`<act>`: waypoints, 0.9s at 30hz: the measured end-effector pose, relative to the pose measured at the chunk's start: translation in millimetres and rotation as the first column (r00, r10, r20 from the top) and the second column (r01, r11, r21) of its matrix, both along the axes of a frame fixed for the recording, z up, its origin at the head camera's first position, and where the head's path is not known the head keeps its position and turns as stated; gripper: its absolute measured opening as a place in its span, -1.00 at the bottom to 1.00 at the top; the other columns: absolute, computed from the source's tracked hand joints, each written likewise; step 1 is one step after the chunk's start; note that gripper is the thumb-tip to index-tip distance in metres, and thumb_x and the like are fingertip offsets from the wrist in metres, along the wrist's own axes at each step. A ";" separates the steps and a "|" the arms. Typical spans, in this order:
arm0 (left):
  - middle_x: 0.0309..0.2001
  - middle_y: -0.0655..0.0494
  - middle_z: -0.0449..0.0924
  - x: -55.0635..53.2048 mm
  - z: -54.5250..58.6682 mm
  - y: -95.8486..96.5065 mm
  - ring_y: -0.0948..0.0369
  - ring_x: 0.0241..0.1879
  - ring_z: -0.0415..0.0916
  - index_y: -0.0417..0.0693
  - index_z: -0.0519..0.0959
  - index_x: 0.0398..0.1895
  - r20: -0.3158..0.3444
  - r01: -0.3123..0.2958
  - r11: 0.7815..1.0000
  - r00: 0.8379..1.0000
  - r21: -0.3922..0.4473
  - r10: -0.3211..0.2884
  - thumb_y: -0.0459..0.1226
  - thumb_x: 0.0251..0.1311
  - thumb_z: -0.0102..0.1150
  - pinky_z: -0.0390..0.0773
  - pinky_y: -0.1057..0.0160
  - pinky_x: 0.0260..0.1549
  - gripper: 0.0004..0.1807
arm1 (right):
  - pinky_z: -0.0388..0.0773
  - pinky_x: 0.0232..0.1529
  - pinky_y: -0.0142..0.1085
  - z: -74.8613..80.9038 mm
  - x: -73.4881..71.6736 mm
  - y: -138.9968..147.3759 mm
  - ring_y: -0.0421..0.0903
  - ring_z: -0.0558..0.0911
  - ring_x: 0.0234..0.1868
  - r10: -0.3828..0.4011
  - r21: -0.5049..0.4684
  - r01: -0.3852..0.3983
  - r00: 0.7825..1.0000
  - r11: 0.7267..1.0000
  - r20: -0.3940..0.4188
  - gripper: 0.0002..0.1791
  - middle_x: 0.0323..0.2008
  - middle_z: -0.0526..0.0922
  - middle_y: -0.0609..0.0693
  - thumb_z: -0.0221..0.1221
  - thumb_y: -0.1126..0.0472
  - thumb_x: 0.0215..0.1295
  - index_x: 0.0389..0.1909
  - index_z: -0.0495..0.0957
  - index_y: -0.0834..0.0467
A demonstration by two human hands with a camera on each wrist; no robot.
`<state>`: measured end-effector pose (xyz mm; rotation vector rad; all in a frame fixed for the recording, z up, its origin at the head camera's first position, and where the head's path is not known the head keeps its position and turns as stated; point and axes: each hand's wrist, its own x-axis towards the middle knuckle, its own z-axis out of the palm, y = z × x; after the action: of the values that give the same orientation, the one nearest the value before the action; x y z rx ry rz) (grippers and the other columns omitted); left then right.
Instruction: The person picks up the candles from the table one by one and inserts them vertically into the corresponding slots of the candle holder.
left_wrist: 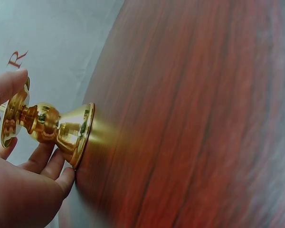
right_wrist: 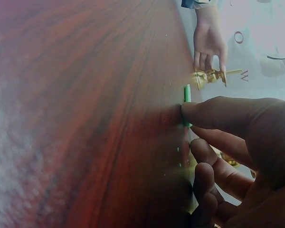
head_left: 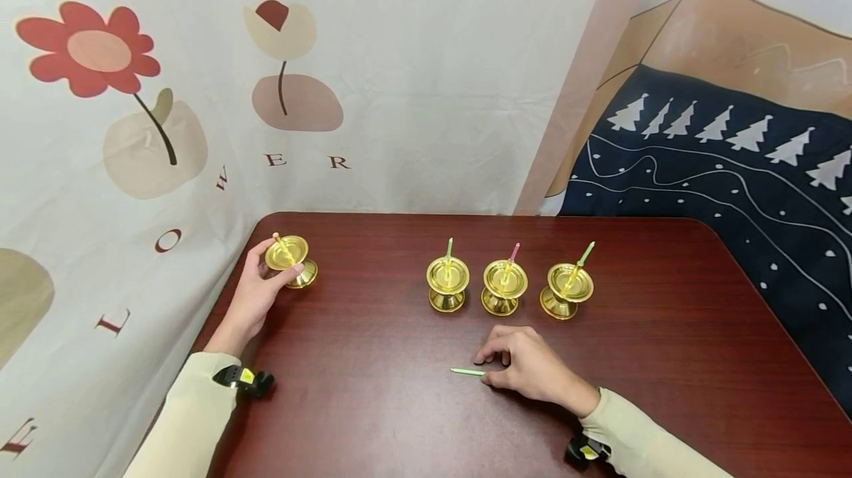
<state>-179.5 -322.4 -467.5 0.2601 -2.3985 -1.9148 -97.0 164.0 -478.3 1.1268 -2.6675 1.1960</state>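
Note:
At the table's back left, my left hand (head_left: 253, 300) grips a gold candle holder (left_wrist: 69, 130), thumb and fingers around its dish. A thin yellowish stick (head_left: 282, 245) stands up from that dish, leaning slightly; the base rests on the table. Near the middle front, my right hand (head_left: 532, 365) pinches one end of a thin green candle (head_left: 466, 371) between thumb and index finger. The candle lies flat on or just over the tabletop, its free end pointing left. In the right wrist view the thumb covers part of the candle (right_wrist: 187, 93).
Beyond my right hand stand three more gold holders in a row: one with a green candle (head_left: 449, 247), one with a pink candle (head_left: 515, 251), one with a tilted green candle (head_left: 586, 253). The dark red wooden table (head_left: 373, 345) meets a printed cloth backdrop (head_left: 426, 93).

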 end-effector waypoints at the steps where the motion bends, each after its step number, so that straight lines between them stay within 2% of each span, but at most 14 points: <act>1: 0.64 -0.13 0.13 0.6 0.6 1.9 0.13 0.49 0.23 -0.06 -0.10 0.79 -0.001 0.009 1.000 1.000 -0.006 -0.009 -0.30 0.57 0.33 0.37 0.57 0.15 -0.03 | 0.47 -0.36 -0.46 0.1 0.2 -0.3 -0.34 0.56 -0.39 -0.001 0.000 0.001 1.000 1.000 -0.003 -0.69 -0.35 0.68 -0.27 0.66 0.34 -0.02 -0.25 0.87 -0.01; 7: 0.70 -0.18 0.05 3.9 2.8 12.9 -0.02 0.58 0.15 -0.09 -0.15 0.80 0.007 0.062 0.998 0.998 -0.029 -0.062 -0.31 0.56 0.32 0.35 0.58 0.14 0.01 | 0.48 -0.36 -0.46 0.7 0.7 -1.3 -0.33 0.58 -0.39 -0.007 -0.003 0.007 1.000 1.000 -0.009 -0.71 -0.36 0.69 -0.27 0.69 0.31 -0.02 -0.28 0.87 -0.01; 14: 0.63 -0.27 0.17 9.2 3.1 27.3 -0.07 0.56 0.20 -0.05 -0.11 0.81 0.018 0.111 0.993 0.994 -0.031 -0.111 -0.32 0.54 0.35 0.37 0.54 0.14 0.01 | 0.48 -0.34 -0.46 2.6 1.4 -1.4 -0.33 0.59 -0.37 -0.004 -0.002 0.004 1.000 1.000 0.031 -0.75 -0.34 0.72 -0.29 0.69 0.29 0.03 -0.29 0.88 -0.02; 27: 0.57 -0.29 0.28 15.5 3.7 51.6 -0.09 0.49 0.29 -0.11 -0.02 0.76 -0.010 0.186 0.983 0.983 -0.012 -0.186 -0.38 0.50 0.37 0.45 0.52 0.11 -0.04 | 0.51 -0.34 -0.45 0.2 0.1 -2.5 -0.33 0.61 -0.37 0.002 0.004 -0.002 1.000 1.000 0.028 -0.74 -0.36 0.72 -0.30 0.69 0.32 0.00 -0.31 0.87 -0.02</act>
<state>-164.0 -270.8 -463.8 0.0247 -2.5055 -1.9684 -96.9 161.5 -478.1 1.1221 -2.6908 1.2172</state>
